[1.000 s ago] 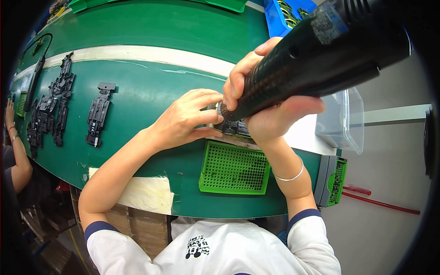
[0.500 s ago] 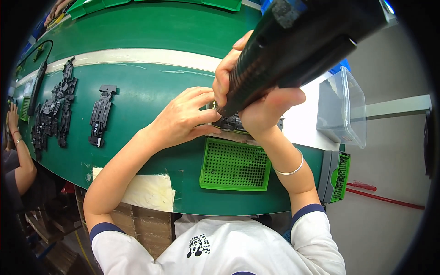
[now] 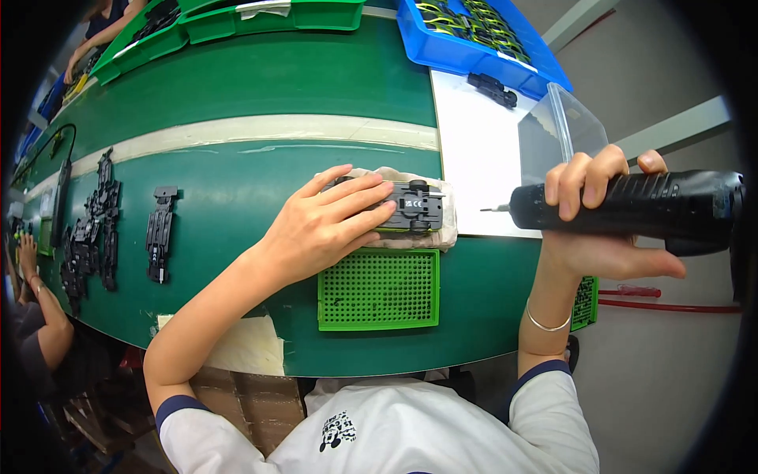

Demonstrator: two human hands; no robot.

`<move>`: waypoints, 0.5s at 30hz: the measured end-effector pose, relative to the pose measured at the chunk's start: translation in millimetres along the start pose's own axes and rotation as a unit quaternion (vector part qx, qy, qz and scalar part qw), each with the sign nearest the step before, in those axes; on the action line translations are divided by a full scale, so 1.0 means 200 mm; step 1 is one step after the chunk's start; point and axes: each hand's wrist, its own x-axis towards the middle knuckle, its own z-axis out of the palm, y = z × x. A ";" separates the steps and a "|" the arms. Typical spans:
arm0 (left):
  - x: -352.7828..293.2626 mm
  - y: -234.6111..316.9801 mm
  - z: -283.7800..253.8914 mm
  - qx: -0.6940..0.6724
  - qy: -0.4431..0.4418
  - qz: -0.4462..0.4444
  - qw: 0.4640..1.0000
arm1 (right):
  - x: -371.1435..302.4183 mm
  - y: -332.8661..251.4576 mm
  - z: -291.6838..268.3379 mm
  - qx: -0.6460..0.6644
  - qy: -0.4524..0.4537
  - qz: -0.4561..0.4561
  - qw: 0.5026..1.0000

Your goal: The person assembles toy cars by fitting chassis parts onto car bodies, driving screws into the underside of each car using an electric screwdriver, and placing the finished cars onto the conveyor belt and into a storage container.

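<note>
A toy car lies upside down, dark underside and wheels up, on a pale cloth-like pad at the middle of the bench. Across the car's left end, my left hand has its fingers on top and thumb along the near side, hiding that end. Off to the right, my right hand grips a black electric screwdriver. The tool is nearly level; its thin bit points left, apart from the car. Just in front of the pad sits a green perforated tray with a few small dark bits in its holes.
Black chassis parts lie on the left bench, with more piled beyond. Behind stand green bins and a blue bin of yellow-and-black parts. A clear plastic box is beyond my right hand. Another person's arm shows at far left.
My right hand has swung the screwdriver away from the car, right and down to nearly level. The car's underside shows now. My left hand stays at the car's left end.
</note>
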 end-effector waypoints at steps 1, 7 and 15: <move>0.01 0.00 -0.01 -0.002 -0.006 0.005 1.000 | -0.01 -0.02 -0.02 -0.001 0.012 -0.001 1.000; 0.08 0.04 -0.03 0.046 -0.030 -0.005 0.998 | 0.00 0.01 -0.06 -0.030 0.003 -0.002 1.000; 0.24 0.11 -0.01 -0.078 -0.054 -0.078 0.992 | -0.05 0.06 -0.04 -0.029 -0.034 0.022 0.999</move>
